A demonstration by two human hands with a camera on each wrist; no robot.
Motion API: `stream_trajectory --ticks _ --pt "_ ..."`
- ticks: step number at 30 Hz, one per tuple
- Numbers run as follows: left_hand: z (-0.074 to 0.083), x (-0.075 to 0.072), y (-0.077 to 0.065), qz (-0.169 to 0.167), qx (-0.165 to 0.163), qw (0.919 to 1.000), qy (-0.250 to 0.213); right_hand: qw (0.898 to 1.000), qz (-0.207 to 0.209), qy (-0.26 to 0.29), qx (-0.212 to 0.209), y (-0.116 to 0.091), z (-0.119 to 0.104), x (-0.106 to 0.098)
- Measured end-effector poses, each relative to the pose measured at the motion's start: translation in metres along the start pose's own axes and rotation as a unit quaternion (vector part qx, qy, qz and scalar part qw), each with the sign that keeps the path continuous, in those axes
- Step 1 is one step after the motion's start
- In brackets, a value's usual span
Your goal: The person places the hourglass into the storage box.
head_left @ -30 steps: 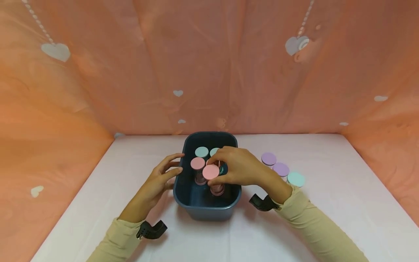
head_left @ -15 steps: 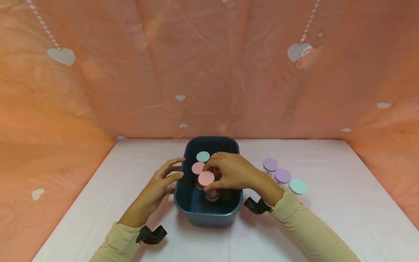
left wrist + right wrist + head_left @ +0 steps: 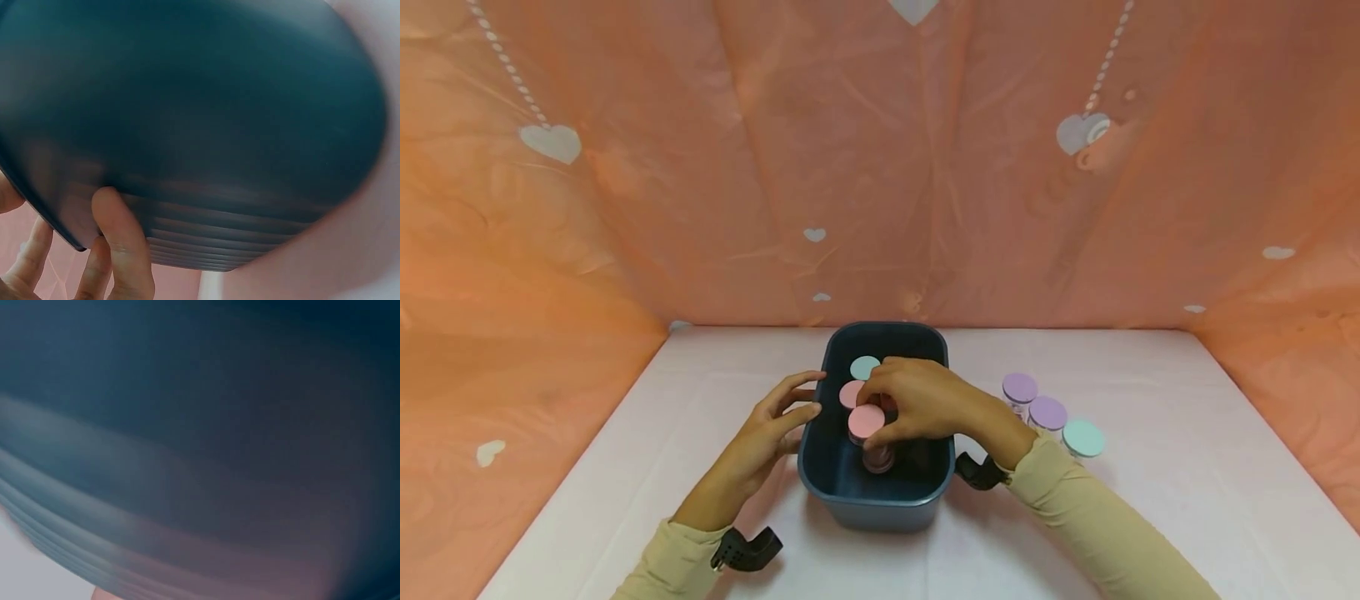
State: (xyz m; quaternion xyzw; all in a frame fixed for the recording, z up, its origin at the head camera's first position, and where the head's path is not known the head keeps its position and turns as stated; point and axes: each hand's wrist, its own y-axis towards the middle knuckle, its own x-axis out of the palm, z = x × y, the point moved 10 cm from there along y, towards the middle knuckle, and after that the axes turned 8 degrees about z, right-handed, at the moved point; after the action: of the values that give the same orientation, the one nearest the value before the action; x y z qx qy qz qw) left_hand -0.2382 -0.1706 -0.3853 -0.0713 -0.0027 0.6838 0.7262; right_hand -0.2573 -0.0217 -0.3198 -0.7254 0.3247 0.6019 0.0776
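A dark blue bin [image 3: 880, 515] stands on the table in the head view. Inside it my right hand [image 3: 921, 400] grips a clear jar with a pink lid [image 3: 867, 422] between thumb and fingers. Behind that jar are another pink-lidded jar [image 3: 851, 394] and one with a mint lid [image 3: 865, 367]; the right hand hides whatever lies beneath it. With straight, spread fingers, my left hand [image 3: 767, 433] touches the bin's left wall, its thumb [image 3: 122, 237] against the side in the left wrist view. Only the bin's ribbed wall [image 3: 125, 456] fills the right wrist view.
Right of the bin, two jars with purple lids [image 3: 1019, 387] and one with a mint lid [image 3: 1083, 437] stand on the white table [image 3: 1000, 550]. An orange cloth with hearts [image 3: 880, 183] hangs behind and at both sides.
The right hand has carried the pink-lidded jar slightly left inside the bin, covering more of the jars behind. The left hand keeps its place at the bin. The head view has tilted up slightly.
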Motion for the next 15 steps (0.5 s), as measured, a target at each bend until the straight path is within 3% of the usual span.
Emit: stream_trajectory --ticks 15 --pt "-0.0011 -0.0003 -0.0008 0.005 0.001 1.0 -0.003 0.999 -0.027 0.003 -0.032 0.0072 -0.0056 0.0053"
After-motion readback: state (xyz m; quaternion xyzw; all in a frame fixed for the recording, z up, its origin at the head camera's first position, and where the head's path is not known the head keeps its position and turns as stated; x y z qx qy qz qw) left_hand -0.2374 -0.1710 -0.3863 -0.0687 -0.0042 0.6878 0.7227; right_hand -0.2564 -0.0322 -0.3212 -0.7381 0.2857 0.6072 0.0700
